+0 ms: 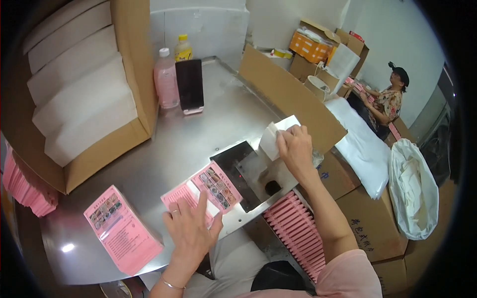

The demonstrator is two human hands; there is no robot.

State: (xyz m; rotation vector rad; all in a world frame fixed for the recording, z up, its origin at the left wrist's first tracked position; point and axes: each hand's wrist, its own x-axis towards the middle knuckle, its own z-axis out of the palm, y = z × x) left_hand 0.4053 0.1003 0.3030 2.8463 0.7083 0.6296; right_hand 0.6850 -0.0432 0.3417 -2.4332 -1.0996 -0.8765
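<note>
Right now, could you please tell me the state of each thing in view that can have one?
left hand: open, flat on the pink packet.
right hand: pinching a white sheet, raised off the table.
pink stack: lying flat on the metal table.
pink bottle: upright, capped.
yellow bottle: upright, capped.
phone: propped up, screen dark.
cardboard box: open, full of white sheets.

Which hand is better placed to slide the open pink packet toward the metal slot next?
Left, probably. The left hand already lies flat on the open pink packet on the steel table. The right hand is busy: its fingers hold a white sheet above the machine.
</note>
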